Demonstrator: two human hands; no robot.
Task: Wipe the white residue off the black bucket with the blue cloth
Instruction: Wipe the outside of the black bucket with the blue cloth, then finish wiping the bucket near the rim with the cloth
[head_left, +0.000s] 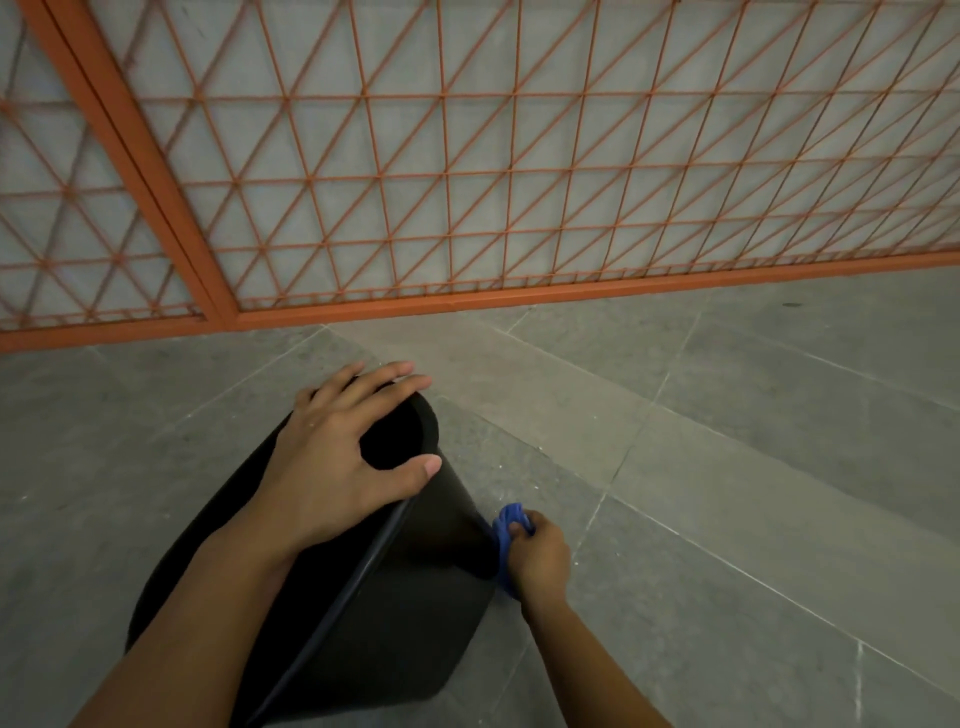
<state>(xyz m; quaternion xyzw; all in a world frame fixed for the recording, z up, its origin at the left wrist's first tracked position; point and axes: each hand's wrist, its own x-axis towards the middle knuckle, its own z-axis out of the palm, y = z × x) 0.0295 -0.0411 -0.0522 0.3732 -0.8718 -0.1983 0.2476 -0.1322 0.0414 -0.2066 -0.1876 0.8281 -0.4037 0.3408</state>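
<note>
The black bucket lies tipped on its side on the gray tile floor, near the middle. The left hand rests on top of it with fingers spread wide — thumb on one side, fingers reaching to the far edge. The right hand grips the bunched-up blue cloth against the bucket's right side. An orange wire fence stands on the far side.
</note>
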